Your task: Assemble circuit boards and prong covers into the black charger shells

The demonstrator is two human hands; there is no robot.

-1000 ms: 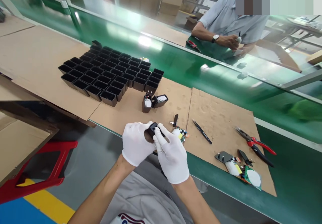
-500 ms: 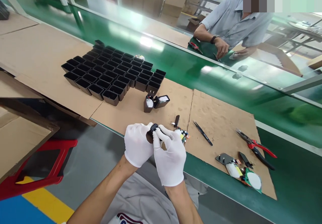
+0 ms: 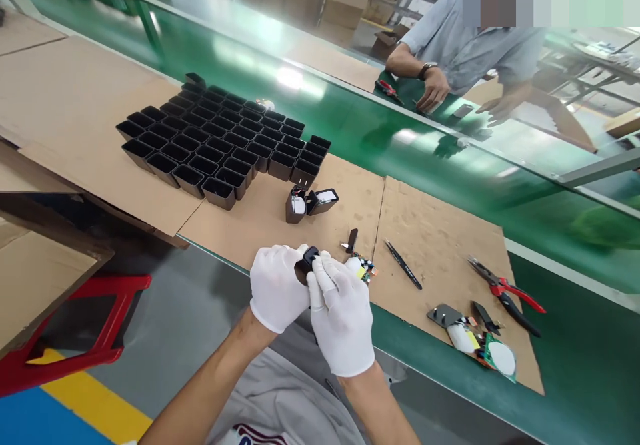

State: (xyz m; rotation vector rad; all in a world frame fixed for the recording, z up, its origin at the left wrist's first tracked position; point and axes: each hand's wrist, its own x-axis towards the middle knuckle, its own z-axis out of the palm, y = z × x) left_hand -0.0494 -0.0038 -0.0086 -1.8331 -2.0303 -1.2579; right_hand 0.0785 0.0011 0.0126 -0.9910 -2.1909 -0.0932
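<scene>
Both my hands wear white gloves and meet over the bench's near edge. My left hand [image 3: 279,288] is closed around a small black plastic housing [image 3: 306,263]. The fingers of my right hand [image 3: 342,312] press on the right side of the same housing; its lower part is hidden by the gloves. Just right of my right hand lies a circuit board [image 3: 363,270] with a black strip [image 3: 353,240] beside it. Beyond my hands stand a black housing filled with parts [image 3: 296,206] and a tilted one with a white pad [image 3: 324,201].
Rows of open black housings [image 3: 200,145] stand on the cardboard [image 3: 260,232] at left. Tweezers [image 3: 403,264], red-handled pliers [image 3: 507,292] and an opened circuit assembly [image 3: 473,338] lie at right. Across the green bench, a person's hand [image 3: 434,92] is at work near other pliers [image 3: 387,89].
My hands and the held housing have shifted slightly right, and my right fingers have moved along its side. The person opposite has put down a small object and spread one hand.
</scene>
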